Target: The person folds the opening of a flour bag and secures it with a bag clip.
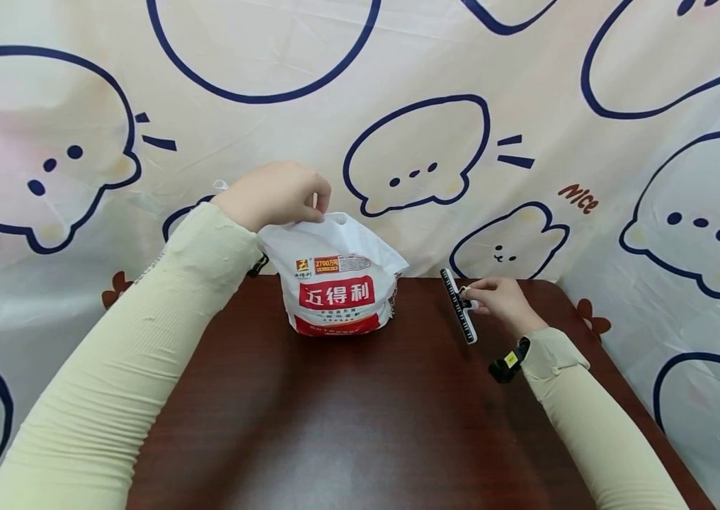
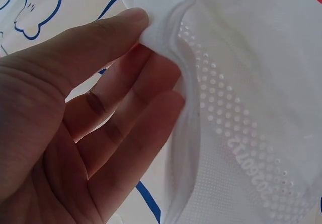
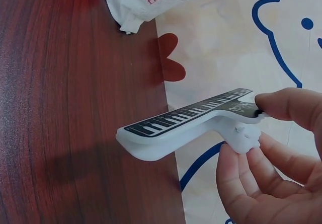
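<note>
A white plastic bag point(image 1: 337, 280) with a red label stands at the back of the dark wooden table point(image 1: 360, 418). My left hand point(image 1: 277, 193) pinches the bag's top edge point(image 2: 166, 27) between thumb and fingers and holds it up. To the right, my right hand point(image 1: 501, 301) pinches the handle of a long white bag clip point(image 1: 459, 306) printed with piano keys. In the right wrist view the clip point(image 3: 186, 126) is held just above the table's edge, its long jaws closed together. Bag and clip are apart.
A cream cloth with blue cartoon outlines point(image 1: 525, 142) hangs behind and around the table. The bag's lower corner point(image 3: 131, 12) lies near the table's back edge. Bare tabletop stretches toward me in front of the bag.
</note>
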`<state>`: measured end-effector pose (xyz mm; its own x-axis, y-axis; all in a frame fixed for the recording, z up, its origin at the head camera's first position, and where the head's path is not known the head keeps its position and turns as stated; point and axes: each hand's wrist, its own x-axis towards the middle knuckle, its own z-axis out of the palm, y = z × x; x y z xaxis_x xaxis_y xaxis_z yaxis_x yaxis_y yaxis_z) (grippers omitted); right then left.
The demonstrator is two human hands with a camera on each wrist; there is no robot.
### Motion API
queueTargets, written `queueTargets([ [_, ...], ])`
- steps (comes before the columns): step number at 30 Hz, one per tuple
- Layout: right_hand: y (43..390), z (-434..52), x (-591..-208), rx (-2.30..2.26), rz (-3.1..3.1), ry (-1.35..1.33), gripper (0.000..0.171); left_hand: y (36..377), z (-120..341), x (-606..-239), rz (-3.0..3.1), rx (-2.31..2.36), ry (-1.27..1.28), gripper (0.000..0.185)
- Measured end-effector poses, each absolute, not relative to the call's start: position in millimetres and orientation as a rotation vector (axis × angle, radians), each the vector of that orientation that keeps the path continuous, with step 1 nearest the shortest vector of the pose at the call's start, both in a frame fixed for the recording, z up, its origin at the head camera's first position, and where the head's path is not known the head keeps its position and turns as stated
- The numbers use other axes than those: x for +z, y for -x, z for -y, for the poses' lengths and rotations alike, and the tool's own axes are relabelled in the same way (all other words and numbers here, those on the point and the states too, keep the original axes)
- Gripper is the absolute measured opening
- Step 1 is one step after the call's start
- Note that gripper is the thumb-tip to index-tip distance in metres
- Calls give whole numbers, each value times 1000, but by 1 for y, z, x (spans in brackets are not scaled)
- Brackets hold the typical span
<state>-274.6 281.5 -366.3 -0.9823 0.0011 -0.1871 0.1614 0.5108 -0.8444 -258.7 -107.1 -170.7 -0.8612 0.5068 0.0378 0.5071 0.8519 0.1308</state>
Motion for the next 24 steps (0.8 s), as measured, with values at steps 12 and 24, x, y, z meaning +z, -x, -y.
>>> queueTargets([
  [12, 274, -281, -363, -1511, -2603, -145, 39, 257, 108, -170, 2994, -174, 825, 8],
  [24, 274, -276, -361, -1470, -2712, -104, 42, 257, 108, -170, 2985, -167, 839, 8],
])
